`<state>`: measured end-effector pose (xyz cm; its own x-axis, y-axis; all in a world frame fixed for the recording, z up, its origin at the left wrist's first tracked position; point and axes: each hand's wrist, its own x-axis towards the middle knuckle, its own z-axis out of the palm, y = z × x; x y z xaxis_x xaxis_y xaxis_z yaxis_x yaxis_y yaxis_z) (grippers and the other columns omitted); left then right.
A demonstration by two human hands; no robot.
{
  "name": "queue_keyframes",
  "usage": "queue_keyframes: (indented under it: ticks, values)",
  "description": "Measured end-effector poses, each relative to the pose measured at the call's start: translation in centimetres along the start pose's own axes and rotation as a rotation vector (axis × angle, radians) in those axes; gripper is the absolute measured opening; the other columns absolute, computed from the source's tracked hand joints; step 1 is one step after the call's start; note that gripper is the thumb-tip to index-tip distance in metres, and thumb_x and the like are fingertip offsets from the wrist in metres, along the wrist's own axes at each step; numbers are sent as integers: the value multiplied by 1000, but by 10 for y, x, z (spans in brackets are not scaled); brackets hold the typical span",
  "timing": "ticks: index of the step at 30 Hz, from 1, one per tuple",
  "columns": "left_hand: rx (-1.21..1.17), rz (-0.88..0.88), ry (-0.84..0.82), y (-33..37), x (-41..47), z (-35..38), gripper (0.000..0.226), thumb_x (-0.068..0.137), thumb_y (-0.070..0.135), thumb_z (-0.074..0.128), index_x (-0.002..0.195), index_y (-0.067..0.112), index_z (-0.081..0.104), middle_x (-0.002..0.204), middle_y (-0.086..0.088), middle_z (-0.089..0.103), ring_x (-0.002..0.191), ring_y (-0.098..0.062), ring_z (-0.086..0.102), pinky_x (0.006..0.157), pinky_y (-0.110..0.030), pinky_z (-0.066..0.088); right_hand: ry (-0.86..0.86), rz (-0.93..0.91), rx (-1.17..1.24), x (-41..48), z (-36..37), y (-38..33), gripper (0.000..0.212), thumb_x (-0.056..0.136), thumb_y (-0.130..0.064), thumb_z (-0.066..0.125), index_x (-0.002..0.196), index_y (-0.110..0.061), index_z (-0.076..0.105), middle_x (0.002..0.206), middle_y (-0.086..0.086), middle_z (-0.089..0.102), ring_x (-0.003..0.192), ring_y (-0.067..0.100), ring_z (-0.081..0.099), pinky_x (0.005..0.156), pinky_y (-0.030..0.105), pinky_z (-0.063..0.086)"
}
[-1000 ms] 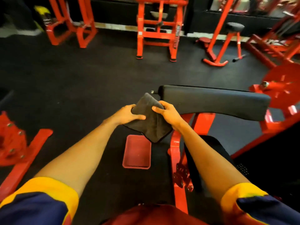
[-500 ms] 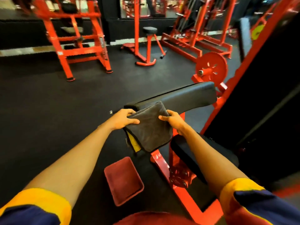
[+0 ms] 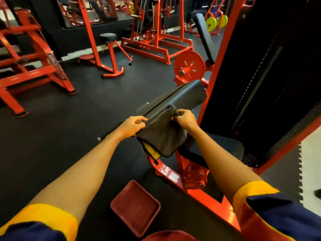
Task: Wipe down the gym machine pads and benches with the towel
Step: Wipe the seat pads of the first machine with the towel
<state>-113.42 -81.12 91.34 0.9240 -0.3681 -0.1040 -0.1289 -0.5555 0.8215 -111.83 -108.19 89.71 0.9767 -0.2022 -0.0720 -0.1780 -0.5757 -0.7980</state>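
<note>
Above the near seat (image 3: 225, 146), the fingers of our left hand (image 3: 132, 125) and right hand (image 3: 185, 119) pinch the top edge of the grey towel (image 3: 161, 134), seemingly soft, light and limp, hanging just before the farther black pad (image 3: 182, 98).

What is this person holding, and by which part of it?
A grey towel, by its top edge: the left hand pinches the left end, the right hand the right end. The rest hangs loose.

Counted two hands — left hand (image 3: 132, 126) and right hand (image 3: 186, 120) — one towel (image 3: 161, 136), one long pad (image 3: 182, 98), one seat pad (image 3: 225, 147), one maroon tray (image 3: 135, 207), two lime weight plates (image 3: 211, 24).
</note>
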Motion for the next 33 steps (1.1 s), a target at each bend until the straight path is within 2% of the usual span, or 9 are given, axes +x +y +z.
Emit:
queue_keyframes:
  ticks: [3,7,9,11,14,16,22,26,33]
  values:
    - [54,68,168,0,24,-5,17,101,25,58,101,23,75,97,7,74,93,-9,67,80,-26,52,94,14,69,10,15,-9,16,82,-30,76,97,-34,79,91,-7,77,92,18,71,86,45,61]
    - [104,81,156,-10,50,0,23,103,30,55,101,20,76,102,4,75,96,-13,68,89,-36,52,254,40,210,-10,54,-17,36,93,-26,68,129,-31,63,103,-8,70,102,14,65,92,30,50]
    - [88,99,133,-15,75,0,23,105,23,53,110,16,74,114,1,73,105,-15,66,95,-35,51,330,42,341,-17,74,-22,47,94,-33,68,137,-28,50,112,-7,65,106,12,61,98,32,50]
    - [63,136,117,-17,86,4,21,104,17,54,117,15,71,117,-1,69,107,-14,64,99,-35,51,334,25,404,-30,93,-27,62,91,-47,65,145,-25,44,135,-1,58,126,16,55,113,41,44]
    - [-15,155,14,-26,104,9,19,102,17,58,120,18,63,115,5,65,104,-5,64,101,-37,52,258,88,189,-41,124,-36,91,86,-77,48,162,-33,22,169,2,22,158,22,13,128,55,7]
    - [-71,160,-82,-30,116,8,27,101,26,58,127,20,60,124,4,64,113,-8,63,103,-36,51,210,114,127,-37,133,-42,98,84,-87,41,164,-42,5,173,-6,-3,158,20,-15,124,58,-14]
    - [-168,135,-221,-33,133,11,42,109,28,45,151,27,44,147,8,50,129,1,51,113,-29,41,238,146,42,-14,137,-43,72,98,-72,40,159,-58,4,172,-14,-14,157,24,-20,122,61,-15]
    - [-97,188,-271,-40,146,14,47,112,22,37,158,22,32,166,3,29,151,-8,26,128,-39,19,268,245,52,24,113,-31,63,103,-61,40,158,-58,10,172,-14,-9,159,26,-12,123,63,-10]
    - [-8,305,-292,-52,157,15,48,112,24,32,160,25,27,170,3,15,152,0,8,127,-30,-2,375,404,215,5,126,-25,59,108,-46,37,161,-52,11,174,-6,-1,160,27,-7,125,60,-4]
